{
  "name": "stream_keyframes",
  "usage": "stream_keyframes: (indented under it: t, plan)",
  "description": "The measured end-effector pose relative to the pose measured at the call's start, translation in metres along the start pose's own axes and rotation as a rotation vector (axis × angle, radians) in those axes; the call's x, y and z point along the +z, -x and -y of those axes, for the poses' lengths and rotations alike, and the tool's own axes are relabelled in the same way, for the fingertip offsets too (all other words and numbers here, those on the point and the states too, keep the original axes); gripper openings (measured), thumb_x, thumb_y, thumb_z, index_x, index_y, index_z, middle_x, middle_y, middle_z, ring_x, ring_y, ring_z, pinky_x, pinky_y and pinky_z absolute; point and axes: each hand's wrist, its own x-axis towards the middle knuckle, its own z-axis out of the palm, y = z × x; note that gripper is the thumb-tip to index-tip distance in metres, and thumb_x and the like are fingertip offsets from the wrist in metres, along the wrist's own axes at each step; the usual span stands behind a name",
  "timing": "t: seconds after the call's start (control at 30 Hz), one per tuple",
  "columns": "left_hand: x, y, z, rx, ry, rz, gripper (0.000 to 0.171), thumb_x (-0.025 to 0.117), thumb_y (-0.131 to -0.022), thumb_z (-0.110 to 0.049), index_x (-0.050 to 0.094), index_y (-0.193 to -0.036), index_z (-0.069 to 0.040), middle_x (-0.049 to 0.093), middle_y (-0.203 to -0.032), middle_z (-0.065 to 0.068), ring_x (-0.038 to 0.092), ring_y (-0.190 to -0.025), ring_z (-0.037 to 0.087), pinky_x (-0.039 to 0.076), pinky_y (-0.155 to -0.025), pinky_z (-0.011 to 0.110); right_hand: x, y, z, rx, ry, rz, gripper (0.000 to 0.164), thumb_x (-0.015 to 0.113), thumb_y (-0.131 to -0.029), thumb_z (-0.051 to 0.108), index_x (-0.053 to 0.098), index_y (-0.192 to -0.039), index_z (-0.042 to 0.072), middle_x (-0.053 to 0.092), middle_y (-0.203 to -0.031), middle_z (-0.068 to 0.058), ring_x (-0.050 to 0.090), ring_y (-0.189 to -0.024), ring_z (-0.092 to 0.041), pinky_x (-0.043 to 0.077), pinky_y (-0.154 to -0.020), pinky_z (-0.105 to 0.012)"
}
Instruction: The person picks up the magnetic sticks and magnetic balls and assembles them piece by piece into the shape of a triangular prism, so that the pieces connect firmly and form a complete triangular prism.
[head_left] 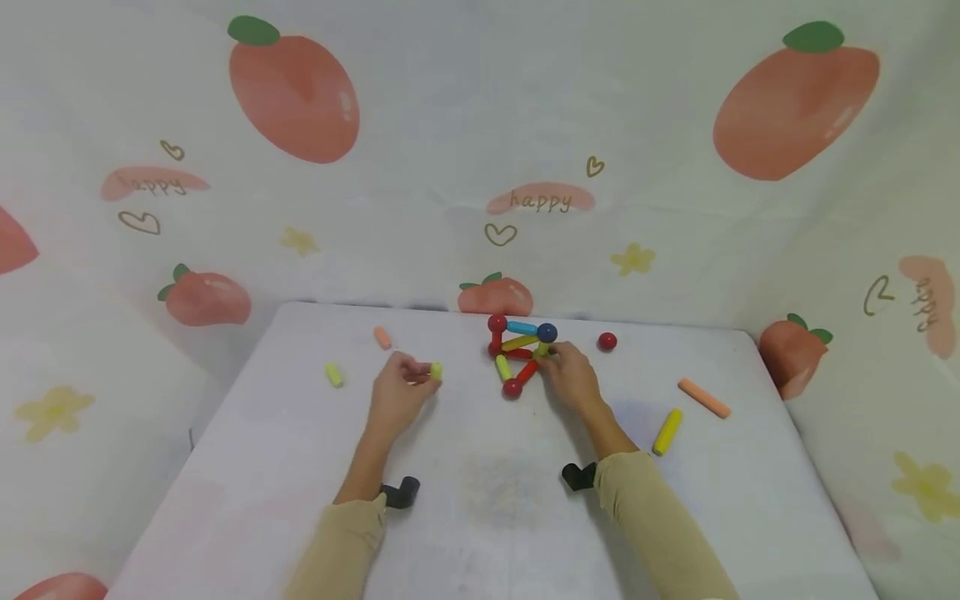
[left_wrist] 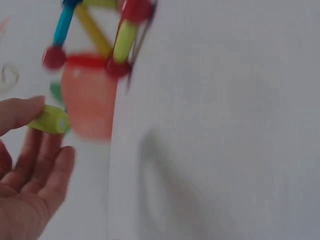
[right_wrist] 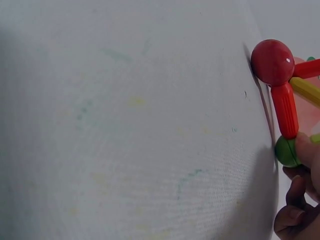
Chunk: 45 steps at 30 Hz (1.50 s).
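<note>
My left hand (head_left: 396, 393) pinches a short yellow-green rod (left_wrist: 49, 120) between thumb and fingertips, left of a frame built from balls and coloured rods. In that frame, a blue ball (head_left: 547, 333) and a red ball (head_left: 497, 323) are joined at the top by a light-blue rod (head_left: 522, 327). Lower down, a red ball (head_left: 512, 388) forms the nearest corner, with a yellow-green rod (head_left: 503, 368) and a red rod (head_left: 528, 372) meeting at it. On the right side, my right hand (head_left: 573, 379) grips the green ball (right_wrist: 286, 152), partly hidden by its fingers.
A loose red ball (head_left: 607, 341) lies right of the frame. Farther right are an orange rod (head_left: 703, 398) and a yellow rod (head_left: 667, 432). On the left lie a short orange rod (head_left: 382, 337) and a yellow-green rod (head_left: 333, 375). A printed cloth wall (head_left: 420, 167) rises behind the table.
</note>
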Motion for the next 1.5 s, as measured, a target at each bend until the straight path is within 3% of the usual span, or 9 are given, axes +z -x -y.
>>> stream_keyframes:
  t: [0.23,0.43,0.67,0.83,0.97,1.07,1.17,1.3,1.5]
  plan:
    - [0.073,-0.004,-0.026,0.152,0.156,0.13,0.034,0.084,-0.083,-0.012,0.053,-0.096,-0.012,0.076,-0.113,0.004,0.072,-0.104,0.019,0.061,-0.09,0.03,0.002,-0.002,-0.002,-0.022,0.001,-0.006,0.043,0.064,-0.101,0.029,0.058,-0.137,0.006,0.063,-0.136,-0.014,0.057,-0.131,-0.034,0.046,-0.114,-0.052]
    - [0.099,-0.006,-0.027,0.133,0.13,0.15,0.035,0.085,-0.082,-0.013,0.052,-0.092,-0.015,0.076,-0.111,0.001,0.071,-0.106,0.02,0.061,-0.089,0.034,-0.001,-0.001,-0.001,-0.043,0.013,-0.014,0.041,0.064,-0.101,0.028,0.06,-0.134,0.004,0.064,-0.133,-0.016,0.059,-0.127,-0.035,0.047,-0.112,-0.052]
    - [0.107,-0.004,-0.023,0.169,0.113,0.187,0.033,0.084,-0.083,-0.011,0.052,-0.092,-0.013,0.077,-0.109,0.002,0.072,-0.1,0.02,0.061,-0.088,0.032,-0.001,-0.001,-0.001,-0.064,0.05,-0.031,0.039,0.064,-0.101,0.027,0.061,-0.132,0.003,0.065,-0.131,-0.016,0.061,-0.125,-0.035,0.048,-0.11,-0.052]
    - [0.099,-0.008,-0.024,0.144,0.098,0.253,0.029,0.081,-0.085,-0.006,0.055,-0.097,-0.012,0.073,-0.114,0.004,0.07,-0.106,0.022,0.061,-0.092,0.033,-0.007,-0.001,0.0,-0.064,0.074,0.013,0.041,0.063,-0.102,0.029,0.061,-0.134,0.005,0.065,-0.133,-0.015,0.059,-0.128,-0.035,0.047,-0.112,-0.052]
    - [0.084,-0.025,-0.025,0.083,0.05,0.242,0.025,0.075,-0.088,-0.003,0.059,-0.106,-0.012,0.069,-0.115,0.007,0.068,-0.108,0.023,0.06,-0.095,0.039,-0.023,0.002,-0.003,-0.065,0.05,-0.011,0.042,0.059,-0.103,0.028,0.058,-0.139,0.006,0.061,-0.139,-0.015,0.053,-0.136,-0.036,0.042,-0.115,-0.054]
    - [0.077,-0.044,-0.023,0.056,-0.006,0.188,0.025,0.073,-0.093,-0.009,0.061,-0.115,-0.012,0.069,-0.119,0.007,0.069,-0.106,0.023,0.059,-0.096,0.04,-0.038,0.001,-0.009,-0.068,0.043,-0.139,0.041,0.059,-0.103,0.023,0.057,-0.141,0.006,0.056,-0.14,-0.019,0.055,-0.13,-0.039,0.045,-0.11,-0.055]
    - [0.078,-0.062,-0.02,0.039,-0.061,0.197,0.034,0.071,-0.096,-0.018,0.06,-0.128,-0.014,0.067,-0.13,0.005,0.067,-0.109,0.023,0.057,-0.099,0.041,-0.05,-0.005,-0.019,-0.035,0.069,-0.245,0.045,0.061,-0.101,0.019,0.054,-0.143,0.004,0.049,-0.14,-0.024,0.06,-0.118,-0.044,0.048,-0.101,-0.056]
    - [0.089,-0.077,-0.014,0.038,-0.105,0.263,0.047,0.072,-0.096,-0.024,0.058,-0.14,-0.017,0.062,-0.142,0.006,0.063,-0.117,0.027,0.052,-0.108,0.046,-0.06,-0.011,-0.033,0.076,0.112,-0.219,0.052,0.058,-0.102,0.019,0.045,-0.148,0.002,0.04,-0.146,-0.028,0.061,-0.116,-0.05,0.049,-0.1,-0.057]
    - [0.098,-0.082,-0.012,0.053,-0.144,0.301,0.041,0.07,-0.097,-0.025,0.065,-0.136,-0.014,0.067,-0.135,0.005,0.06,-0.127,0.026,0.047,-0.113,0.049,-0.063,-0.011,-0.044,0.148,0.132,-0.142,0.048,0.055,-0.102,0.019,0.046,-0.146,0.0,0.045,-0.141,-0.031,0.055,-0.126,-0.05,0.046,-0.107,-0.06]
